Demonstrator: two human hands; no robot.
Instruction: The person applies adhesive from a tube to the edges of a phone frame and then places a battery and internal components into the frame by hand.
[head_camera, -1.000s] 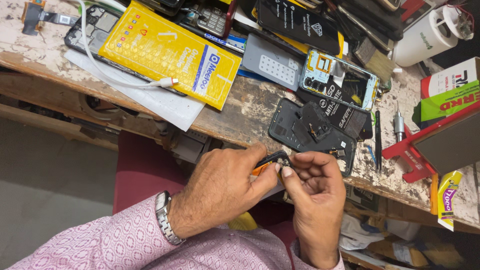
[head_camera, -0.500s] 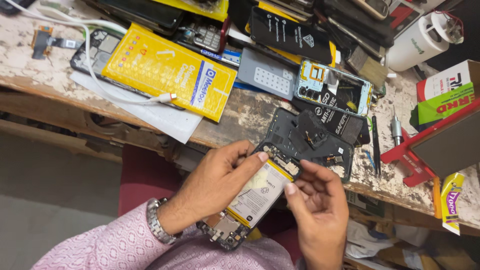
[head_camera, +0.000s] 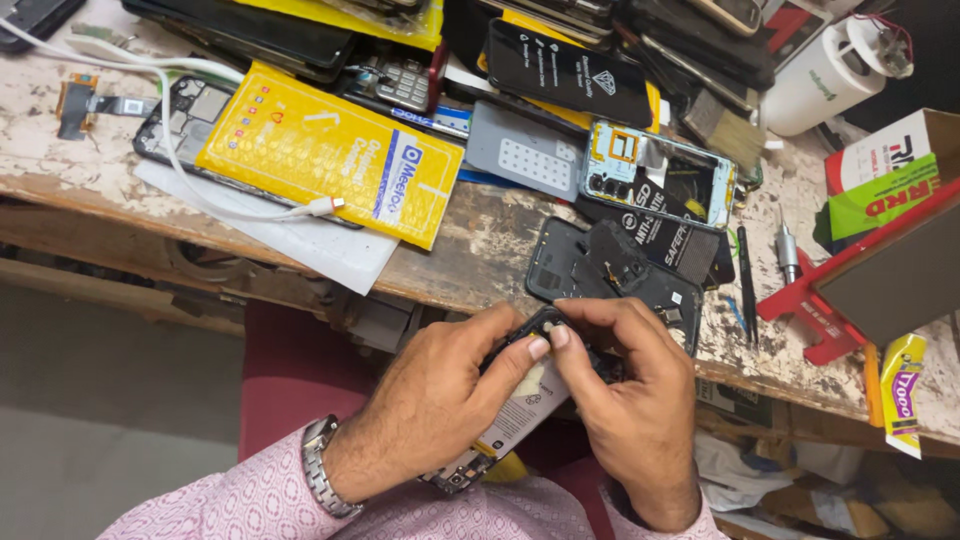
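While both hands' fingers (head_camera: 536, 347) pinch an opened phone (head_camera: 520, 408), the chipped, worn wooden desk (head_camera: 480, 255) lies cluttered with phone parts above grey floor (head_camera: 110, 420).

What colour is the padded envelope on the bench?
Yellow, with a blue-and-white end panel: the padded envelope shows clearly in the head view.

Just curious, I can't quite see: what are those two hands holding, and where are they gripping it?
An opened phone; the left hand and right hand pinch its upper end.
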